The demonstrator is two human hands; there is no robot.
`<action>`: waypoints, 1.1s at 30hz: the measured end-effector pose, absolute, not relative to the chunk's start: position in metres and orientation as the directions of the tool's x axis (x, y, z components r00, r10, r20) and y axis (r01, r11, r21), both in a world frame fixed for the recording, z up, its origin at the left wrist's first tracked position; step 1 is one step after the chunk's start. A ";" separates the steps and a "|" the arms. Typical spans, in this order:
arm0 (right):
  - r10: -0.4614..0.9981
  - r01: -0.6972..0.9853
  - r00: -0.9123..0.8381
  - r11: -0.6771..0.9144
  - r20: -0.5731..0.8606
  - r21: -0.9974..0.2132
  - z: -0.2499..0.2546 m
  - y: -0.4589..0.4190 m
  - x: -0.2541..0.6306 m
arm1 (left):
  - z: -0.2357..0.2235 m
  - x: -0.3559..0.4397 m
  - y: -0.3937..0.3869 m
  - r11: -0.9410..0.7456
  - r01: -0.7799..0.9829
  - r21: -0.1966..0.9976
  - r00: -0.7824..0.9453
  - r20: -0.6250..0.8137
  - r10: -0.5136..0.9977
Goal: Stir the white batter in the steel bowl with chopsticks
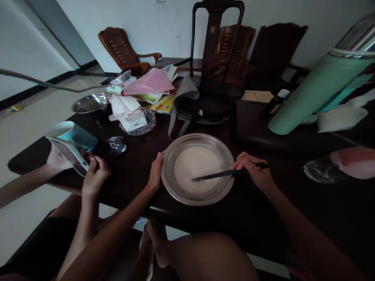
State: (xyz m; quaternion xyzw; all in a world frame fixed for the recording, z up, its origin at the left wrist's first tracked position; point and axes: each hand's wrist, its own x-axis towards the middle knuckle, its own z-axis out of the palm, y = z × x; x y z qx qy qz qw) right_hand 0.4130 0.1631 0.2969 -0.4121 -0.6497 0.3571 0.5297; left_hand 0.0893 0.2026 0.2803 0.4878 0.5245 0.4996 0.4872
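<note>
A steel bowl (pixel 198 200) stands near the front edge of the dark table. It holds a pale, milky batter-like mixture (pixel 195 162). My left hand (pixel 156 171) grips the bowl's left rim, its fingers partly hidden behind the side. In my right hand (pixel 254 168), at the bowl's right side, is a pair of black chopsticks (pixel 218 174). They slant down to the left across the rim, and their coated tips touch the mixture.
At left another person's hands (pixel 95 175) hold a phone (pixel 68 154). Nearby are a light-blue mug (pixel 79 134), a dark dotted object (pixel 116 145), tissues (pixel 133 119) on a glass dish and a black bag (pixel 205 105). A green thermos (pixel 313 91) and a clear-and-pink container (pixel 348 162) are at right.
</note>
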 end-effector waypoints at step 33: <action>0.911 0.248 0.033 0.390 0.410 -0.887 0.297 0.164 0.417 | 0.277 0.089 0.204 0.008 0.025 1.000 -0.075 -0.006 0.997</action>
